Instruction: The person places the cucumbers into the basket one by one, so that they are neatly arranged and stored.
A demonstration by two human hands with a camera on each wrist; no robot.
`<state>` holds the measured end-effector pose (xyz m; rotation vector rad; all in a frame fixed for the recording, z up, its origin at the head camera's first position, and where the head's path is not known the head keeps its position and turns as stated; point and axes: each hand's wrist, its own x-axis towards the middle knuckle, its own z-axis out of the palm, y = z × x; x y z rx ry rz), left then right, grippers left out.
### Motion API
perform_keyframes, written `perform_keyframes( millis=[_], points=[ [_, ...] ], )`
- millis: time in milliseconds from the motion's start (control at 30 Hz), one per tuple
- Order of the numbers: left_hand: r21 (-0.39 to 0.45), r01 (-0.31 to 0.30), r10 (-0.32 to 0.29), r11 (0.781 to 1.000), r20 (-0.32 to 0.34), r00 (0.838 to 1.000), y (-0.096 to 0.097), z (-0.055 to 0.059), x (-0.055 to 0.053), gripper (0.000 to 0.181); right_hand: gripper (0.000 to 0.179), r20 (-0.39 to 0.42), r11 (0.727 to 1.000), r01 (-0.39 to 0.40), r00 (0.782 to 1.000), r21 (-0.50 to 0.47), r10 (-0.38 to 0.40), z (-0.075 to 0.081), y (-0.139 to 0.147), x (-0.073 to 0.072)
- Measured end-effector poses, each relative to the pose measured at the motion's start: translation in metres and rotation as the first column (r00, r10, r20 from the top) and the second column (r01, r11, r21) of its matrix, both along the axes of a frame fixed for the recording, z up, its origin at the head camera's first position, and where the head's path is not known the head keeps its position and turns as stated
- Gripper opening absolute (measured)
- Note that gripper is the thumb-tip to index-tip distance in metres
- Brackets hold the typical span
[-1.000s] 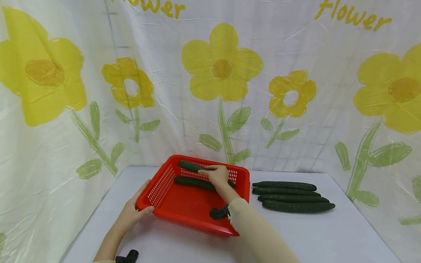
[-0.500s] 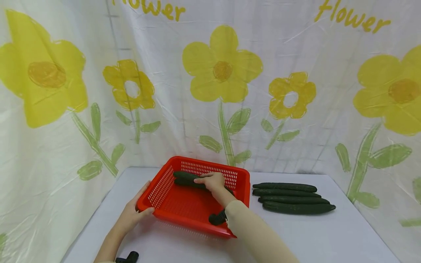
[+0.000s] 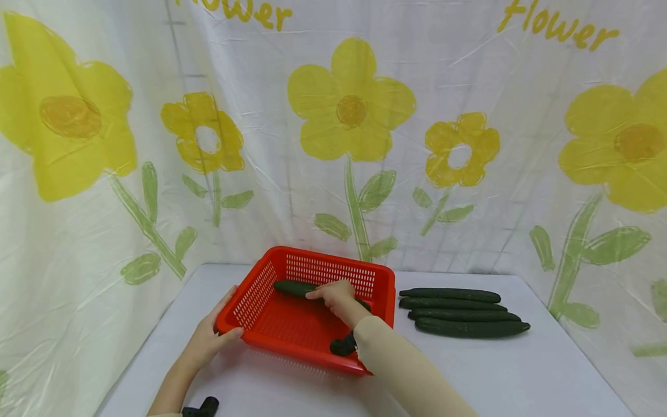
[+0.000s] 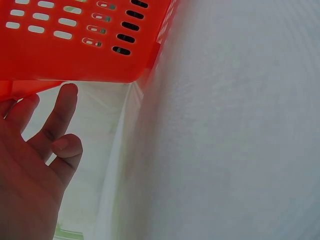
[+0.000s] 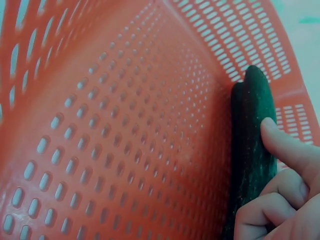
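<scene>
In the head view, a red plastic basket [image 3: 292, 341] with slotted walls stands on the table. My left hand [image 3: 205, 339] holds its left front corner, thumb at the front rim and fingers along the outer left side; the left wrist view shows fingertips [image 4: 69, 90] at the rim. Inside, my right hand [image 3: 337, 296] grips a dark green cucumber [image 3: 292, 288] low along the back wall. The right wrist view shows the thumb on this cucumber [image 5: 257, 110] and the other fingers curled beside it. A second cucumber [image 5: 236, 115] lies right alongside, mostly hidden.
Right of the basket, several cucumbers [image 3: 466, 315] lie side by side on the white table [image 3: 490, 370]. A pale curtain [image 3: 271, 191] painted with yellow flowers hangs close behind the table and at its sides.
My right hand has lowered the cucumber from near the basket's back rim, down and forward, to beside the other cucumber. My left hand and the basket have stayed in place.
</scene>
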<state>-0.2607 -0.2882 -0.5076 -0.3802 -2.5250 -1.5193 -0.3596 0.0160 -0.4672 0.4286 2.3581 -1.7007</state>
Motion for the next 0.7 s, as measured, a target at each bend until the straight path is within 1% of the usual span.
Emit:
perform_keyframes(
  millis=[267,400,700],
  points=[
    [0.007,0.005,-0.005,1.000,0.007,1.000,-0.0008,-0.0013,-0.0016,0.091,0.032,-0.001,0.992,0.024,1.000,-0.120,-0.025,-0.0028,0.0005,0.0003],
    [0.000,0.000,0.000,1.000,0.010,1.000,-0.0005,-0.0010,-0.0014,0.091,0.034,0.002,0.988,0.037,0.999,-0.147,-0.037,-0.0012,0.0002,0.0005],
    [-0.009,-0.004,0.004,1.000,0.006,1.000,-0.0006,0.0000,-0.0010,0.091,0.043,-0.062,0.976,0.019,0.998,-0.218,-0.033,0.0072,0.0001,-0.0013]
  ],
)
